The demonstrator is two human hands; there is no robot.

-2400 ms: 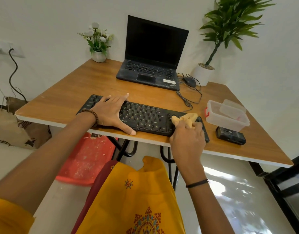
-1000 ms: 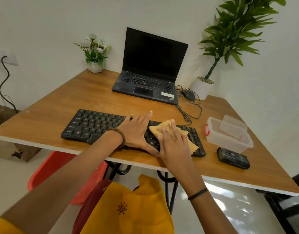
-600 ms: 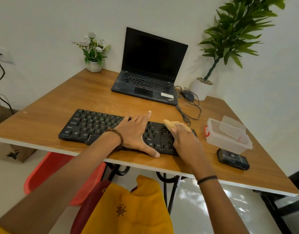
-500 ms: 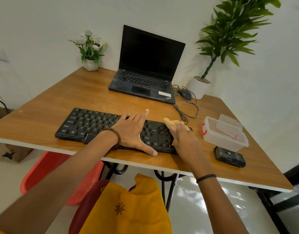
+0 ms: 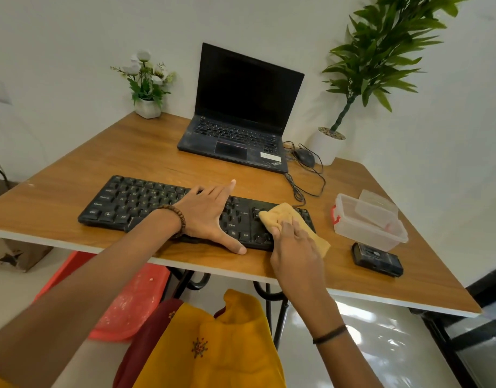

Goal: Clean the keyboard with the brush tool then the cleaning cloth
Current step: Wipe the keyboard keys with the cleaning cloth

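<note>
Since 0.5 s ago right hand is sliding nearer, pressing 1 yellow cloth flat on 1 keyboard, left hand lying open, steadying it, 1 laptop behind.

One head-worn wide view looks forward and down from close above the wooden desk.

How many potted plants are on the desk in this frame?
2. A small pot of white flowers stands at the desk's far left corner; a tall leafy plant in a white pot stands at the far right, behind the mouse. None seems hidden.
</note>
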